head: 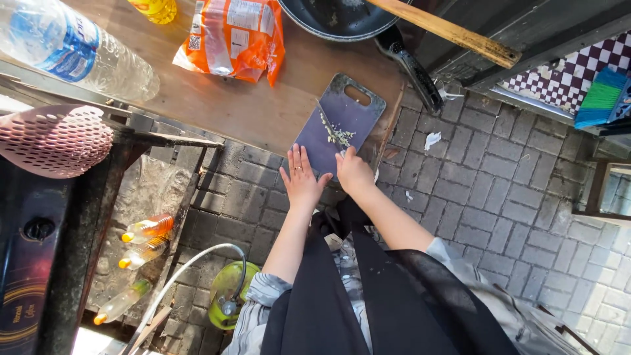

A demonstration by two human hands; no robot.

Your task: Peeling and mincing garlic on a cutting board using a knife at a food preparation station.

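Chopped bits (337, 136) probably above right hand (355, 172).

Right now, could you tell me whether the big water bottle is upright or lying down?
Lying down: the water bottle rests on its side on the table.

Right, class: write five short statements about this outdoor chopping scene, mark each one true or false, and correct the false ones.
1. The left hand lies flat and open on the near end of the cutting board. True.
2. The right hand grips a knife over pale chopped bits. True.
3. The cutting board is bright green. False: it is dark grey-blue, with a handle slot at the far end.
4. An orange packet lies on the wooden table. True.
5. The ground is bare soil. False: it is grey paving bricks.
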